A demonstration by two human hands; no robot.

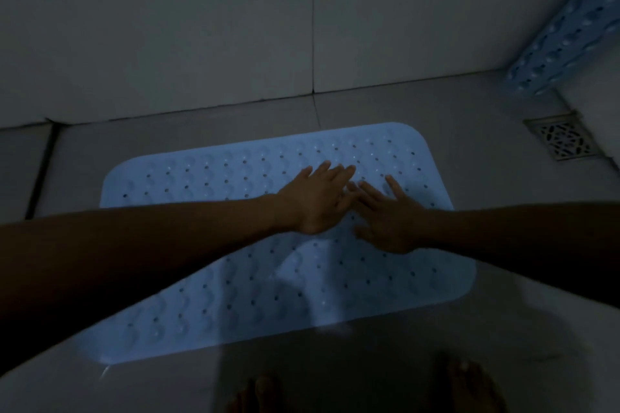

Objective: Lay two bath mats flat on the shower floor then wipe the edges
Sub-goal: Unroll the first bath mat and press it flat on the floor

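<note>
On the shower floor (pixel 469 329), both hands, left hand (pixel 315 201) and right hand (pixel 389 218), press spread-fingered on the first mat (pixel 268 278); the second mat (pixel 570 27) leans far right, nearer the right hand.

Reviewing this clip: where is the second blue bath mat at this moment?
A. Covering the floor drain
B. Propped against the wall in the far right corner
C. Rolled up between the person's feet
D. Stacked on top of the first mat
B: the second mat stands against the wall at upper right, while both hands press flat on the first mat; the floor drain lies uncovered.
</note>
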